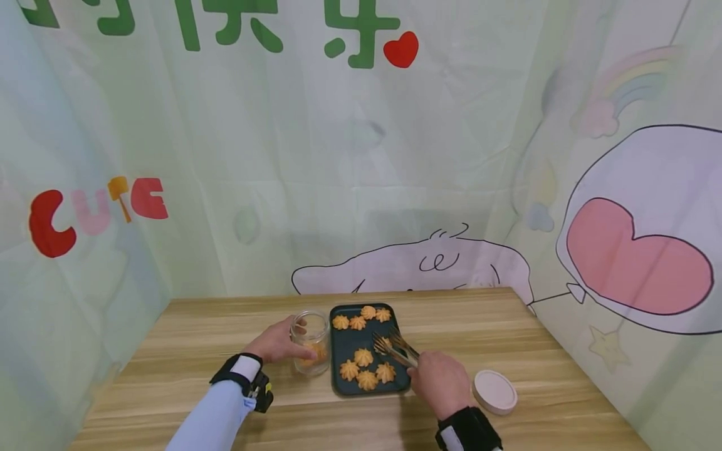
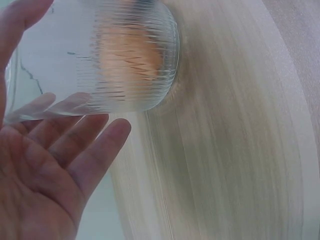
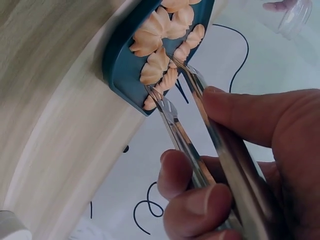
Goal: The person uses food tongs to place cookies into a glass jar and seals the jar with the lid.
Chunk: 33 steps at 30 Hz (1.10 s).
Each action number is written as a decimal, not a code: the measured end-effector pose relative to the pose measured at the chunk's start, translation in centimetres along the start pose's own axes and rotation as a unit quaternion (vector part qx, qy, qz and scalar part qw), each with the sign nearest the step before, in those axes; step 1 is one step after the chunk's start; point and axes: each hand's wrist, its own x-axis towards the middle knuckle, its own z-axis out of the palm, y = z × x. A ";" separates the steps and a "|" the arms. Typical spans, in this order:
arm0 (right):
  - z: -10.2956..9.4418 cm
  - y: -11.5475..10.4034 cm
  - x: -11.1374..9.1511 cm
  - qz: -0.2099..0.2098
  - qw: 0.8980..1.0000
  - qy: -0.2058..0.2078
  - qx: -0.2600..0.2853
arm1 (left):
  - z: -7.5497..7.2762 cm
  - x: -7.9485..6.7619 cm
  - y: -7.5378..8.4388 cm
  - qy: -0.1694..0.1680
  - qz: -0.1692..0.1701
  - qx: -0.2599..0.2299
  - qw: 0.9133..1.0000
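A clear glass jar [image 1: 321, 332] stands on the table left of the tray, with orange-brown cookies [image 2: 130, 55] in its bottom. My left hand [image 1: 276, 341] holds the jar from the left side, thumb in front and fingers around the back. Metal tongs [image 3: 220, 135] are gripped in my right hand [image 1: 442, 382]. Their two toothed tips are apart, at a flower-shaped cookie [image 3: 155, 67] on the right side of the dark tray [image 1: 346, 343]. Whether the tips touch that cookie, I cannot tell. More cookies [image 1: 363, 357] lie at the tray's far and near ends.
A round pale lid [image 1: 495, 393] lies on the wooden table [image 1: 225, 326] to the right of my right hand. Behind the table hangs a printed cloth backdrop [image 1: 338, 156], which also runs along both sides.
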 end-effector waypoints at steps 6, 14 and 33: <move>-0.3 -0.1 -0.2 0.004 1.000 -0.006 0.003 | 0.1 0.0 0.0 -0.001 0.000 -0.001 1.000; -0.7 -0.2 -0.5 0.002 1.000 -0.017 -0.016 | 0.1 -0.1 0.1 0.000 -0.002 0.001 1.000; -0.5 0.0 0.0 -0.011 1.000 0.014 -0.005 | 0.0 0.0 -0.1 0.001 0.000 -0.001 1.000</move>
